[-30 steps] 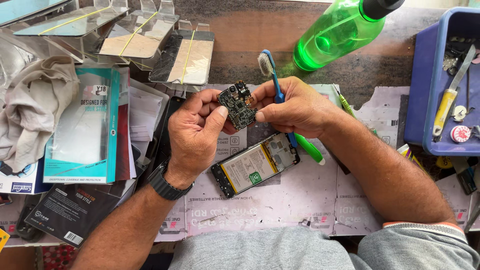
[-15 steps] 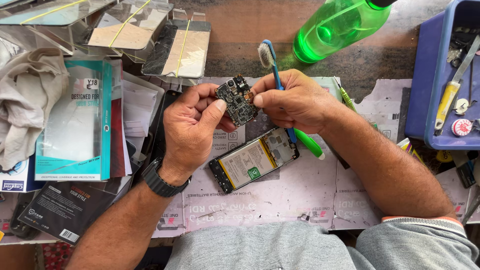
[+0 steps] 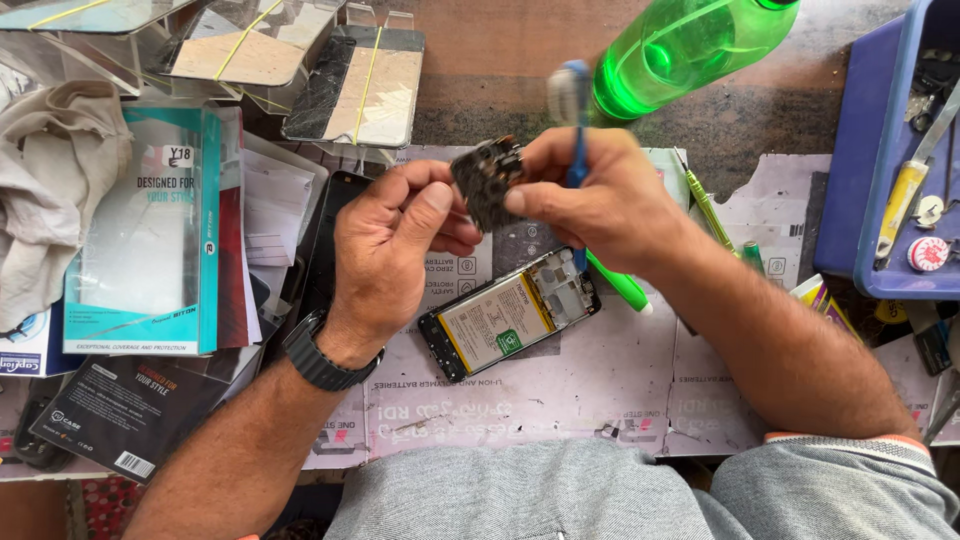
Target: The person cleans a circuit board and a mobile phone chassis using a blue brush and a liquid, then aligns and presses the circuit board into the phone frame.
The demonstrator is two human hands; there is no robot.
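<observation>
in the upper middle of the frame my left hand (image 3: 395, 240) pinches the small circuit board (image 3: 487, 180) by its left edge. my right hand (image 3: 600, 205) touches its right side, gripping an upright blue toothbrush (image 3: 574, 120). the opened phone (image 3: 510, 312) lies below.

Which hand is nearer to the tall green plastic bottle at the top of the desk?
The right hand. It is just below the green plastic bottle, gripping a blue toothbrush. The left hand is farther away, lower and to the left.
</observation>
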